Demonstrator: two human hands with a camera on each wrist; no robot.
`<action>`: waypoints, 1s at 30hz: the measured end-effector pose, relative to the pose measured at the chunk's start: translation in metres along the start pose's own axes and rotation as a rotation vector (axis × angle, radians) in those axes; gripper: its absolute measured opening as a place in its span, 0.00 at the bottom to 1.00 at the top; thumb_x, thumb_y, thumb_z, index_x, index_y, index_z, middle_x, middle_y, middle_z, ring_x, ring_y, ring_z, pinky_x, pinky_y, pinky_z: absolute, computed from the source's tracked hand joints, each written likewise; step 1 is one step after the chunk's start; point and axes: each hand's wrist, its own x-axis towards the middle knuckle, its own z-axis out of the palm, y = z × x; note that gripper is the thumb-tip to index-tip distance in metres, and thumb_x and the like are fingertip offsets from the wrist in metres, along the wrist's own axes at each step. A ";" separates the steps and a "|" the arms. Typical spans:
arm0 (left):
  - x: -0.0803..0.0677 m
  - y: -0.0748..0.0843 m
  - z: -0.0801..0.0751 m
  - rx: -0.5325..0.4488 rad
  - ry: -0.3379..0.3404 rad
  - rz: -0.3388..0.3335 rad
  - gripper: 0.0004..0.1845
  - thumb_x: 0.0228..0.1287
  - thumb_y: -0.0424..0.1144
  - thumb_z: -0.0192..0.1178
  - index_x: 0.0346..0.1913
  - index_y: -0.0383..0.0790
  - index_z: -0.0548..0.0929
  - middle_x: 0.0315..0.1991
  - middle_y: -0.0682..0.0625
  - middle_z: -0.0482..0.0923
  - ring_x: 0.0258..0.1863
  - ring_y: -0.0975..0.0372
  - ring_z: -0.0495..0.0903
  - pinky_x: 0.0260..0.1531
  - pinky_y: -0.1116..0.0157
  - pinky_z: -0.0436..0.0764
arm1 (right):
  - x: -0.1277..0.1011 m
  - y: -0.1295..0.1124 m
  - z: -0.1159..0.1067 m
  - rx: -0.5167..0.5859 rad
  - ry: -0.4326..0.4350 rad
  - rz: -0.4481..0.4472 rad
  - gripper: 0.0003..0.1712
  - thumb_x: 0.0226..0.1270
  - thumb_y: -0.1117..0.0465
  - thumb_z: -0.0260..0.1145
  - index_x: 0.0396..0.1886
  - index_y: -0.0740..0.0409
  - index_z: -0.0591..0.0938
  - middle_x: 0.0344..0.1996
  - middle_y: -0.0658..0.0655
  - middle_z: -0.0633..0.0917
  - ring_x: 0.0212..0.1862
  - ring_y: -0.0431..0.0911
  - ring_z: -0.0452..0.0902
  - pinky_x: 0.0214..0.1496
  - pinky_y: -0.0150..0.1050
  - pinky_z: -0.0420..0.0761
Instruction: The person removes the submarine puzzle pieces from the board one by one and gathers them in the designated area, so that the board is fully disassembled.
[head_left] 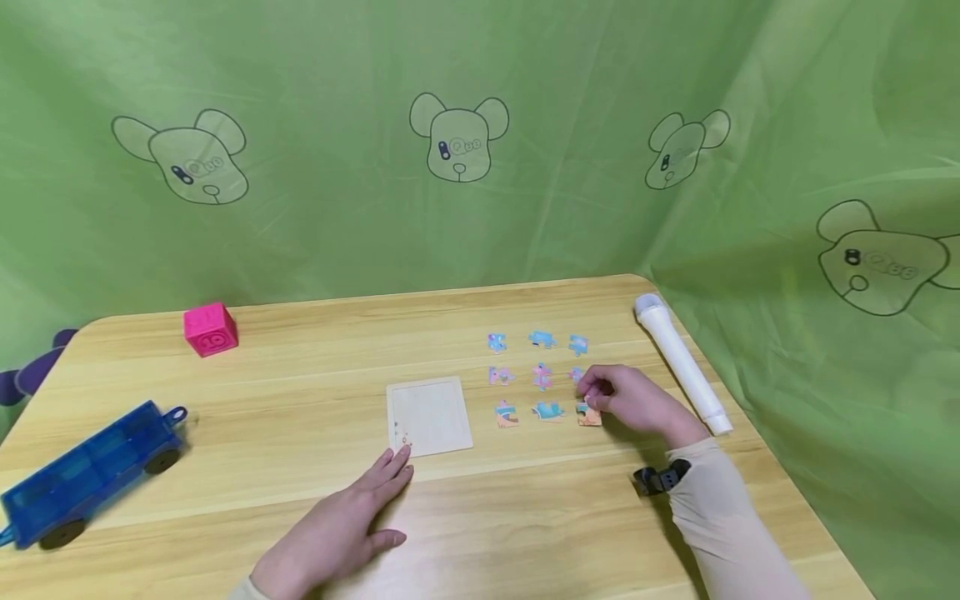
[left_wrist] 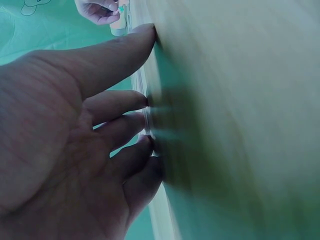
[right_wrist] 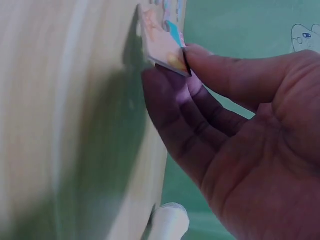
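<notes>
Right hand's grip (head_left: 600,392) pinches a puzzle piece (right_wrist: 162,40) on the wooden table (head_left: 300,392), green curtain (head_left: 315,208) behind.

The table (head_left: 300,392) has a light wood surface with matt grain. The curtain (head_left: 525,208) behind is thin green cloth, slightly shiny. The toy car (head_left: 90,471) is glossy clear blue plastic, and the puzzle piece (right_wrist: 162,42) looks like printed cardboard.

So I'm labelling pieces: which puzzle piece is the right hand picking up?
Right of the blank puzzle board lies a three-by-three grid of pieces. The right hand pinches the orange-bottomed piece at its near right corner, the only one tilted off the table.
</notes>
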 end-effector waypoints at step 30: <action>0.001 0.003 -0.003 0.075 -0.007 0.009 0.40 0.57 0.45 0.71 0.70 0.32 0.69 0.76 0.44 0.54 0.73 0.49 0.55 0.66 0.44 0.63 | -0.004 -0.004 0.015 -0.008 0.111 0.047 0.08 0.74 0.62 0.60 0.45 0.63 0.81 0.37 0.52 0.79 0.40 0.46 0.75 0.44 0.44 0.77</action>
